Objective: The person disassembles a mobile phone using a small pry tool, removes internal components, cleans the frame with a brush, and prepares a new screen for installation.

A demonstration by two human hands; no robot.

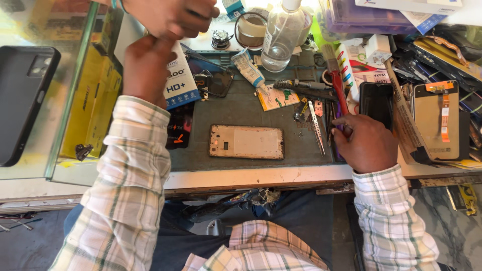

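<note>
Opened phone frame on the work mat, between our two hands.

We see the rectangular pale-gold phone frame (246,142) lying flat on the grey-green work mat (241,108), its long axis running left to right across our body. Our right hand (365,143) rests just right of it, fingers curled around the dark handles of thin tools near the silver pointed tweezers (316,129); exactly what it pinches we cannot tell. Our left hand (146,68) is raised farther back, touching a white-and-blue printed box (179,80), fingers bent; another person's hand (173,16) meets it from above. The right hand is the nearer to the frame, level with its short right edge.
</note>
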